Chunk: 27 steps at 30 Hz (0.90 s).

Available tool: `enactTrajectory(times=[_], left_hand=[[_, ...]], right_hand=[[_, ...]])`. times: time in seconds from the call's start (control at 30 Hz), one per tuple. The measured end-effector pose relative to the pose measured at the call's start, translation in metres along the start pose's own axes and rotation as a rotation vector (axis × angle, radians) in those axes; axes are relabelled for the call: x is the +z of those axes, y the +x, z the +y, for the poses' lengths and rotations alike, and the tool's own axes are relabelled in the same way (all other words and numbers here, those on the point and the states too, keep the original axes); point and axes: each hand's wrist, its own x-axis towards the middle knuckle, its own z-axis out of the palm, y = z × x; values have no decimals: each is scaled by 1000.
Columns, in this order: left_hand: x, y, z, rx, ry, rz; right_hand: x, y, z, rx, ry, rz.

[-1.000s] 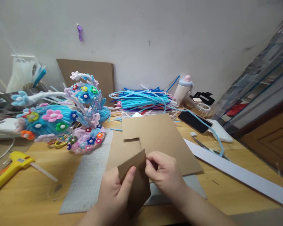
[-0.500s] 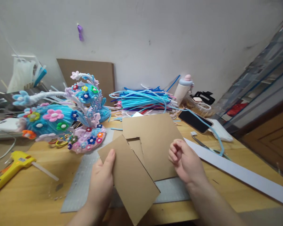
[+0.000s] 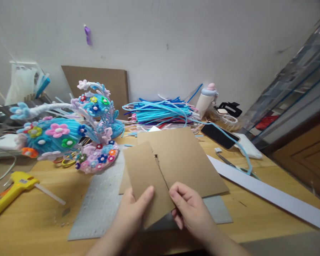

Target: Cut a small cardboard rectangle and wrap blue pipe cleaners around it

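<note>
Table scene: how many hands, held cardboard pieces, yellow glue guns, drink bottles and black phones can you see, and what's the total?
Hands, left and right: 2
Held cardboard piece: 1
Yellow glue gun: 1
Drink bottle: 1
Black phone: 1
Total: 6
</note>
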Motion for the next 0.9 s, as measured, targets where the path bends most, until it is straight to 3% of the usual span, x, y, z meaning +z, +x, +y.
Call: enactTrajectory(times=[0.1,0.23,0.3,0.4,0.47,0.53,0.6,0.67,0.73,0.8,0.9], left_hand=[[-1,-8,-5,-108,-34,-63],[-14,-13,2,-206,-30,-80],[-19,-14,5,-189,-19,-83],[-21,-14,6,-179,-18,-101],[-22,-14,7,-197,-14,-104],[-24,-14,8,-227,-7,-102],[-27,-15,8,-235,-4,-107],[-30,-16,8,-215,1,-131],[-32,-17,6,-193,21,-174],[-32,-18,2,-177,50,-225],[-26,-19,-6,-185,74,-325]], right_hand=[[-5,0,1,-63,47,-82],[-16,2,-5,-188,173,14],[-16,2,-6,-152,219,-8],[-10,-1,-5,-36,267,-171],[-12,-5,-7,-17,362,-203],[-29,-7,-15,-53,535,-178],[-61,-5,-29,-159,772,-125],[-97,1,-42,-397,1008,55],[-119,8,-50,-486,1049,217],[-115,11,-50,-401,896,277],[-71,6,-36,-221,550,52]])
